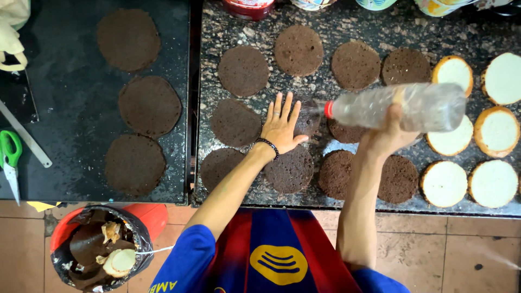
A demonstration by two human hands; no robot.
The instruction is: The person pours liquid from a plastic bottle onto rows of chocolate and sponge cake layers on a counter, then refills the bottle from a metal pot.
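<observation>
Round chocolate cake layers (243,70) and white ones (493,183) cover the desk (347,24), none stacked or filled yet, so most work seems left. The right hand (388,135) grips a clear plastic bottle (399,107) sideways, its red tip pointing left over a middle dark layer. Just left of that tip, the left hand (281,126) lies open and flat between layers.

cake rounds (243,70) crowding the counter (325,30)

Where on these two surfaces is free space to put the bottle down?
Free: the dark tray left of its three brown rounds, and the counter's back strip before the bowls. Crowded: around the left hand and right hand holding the bottle.
</observation>
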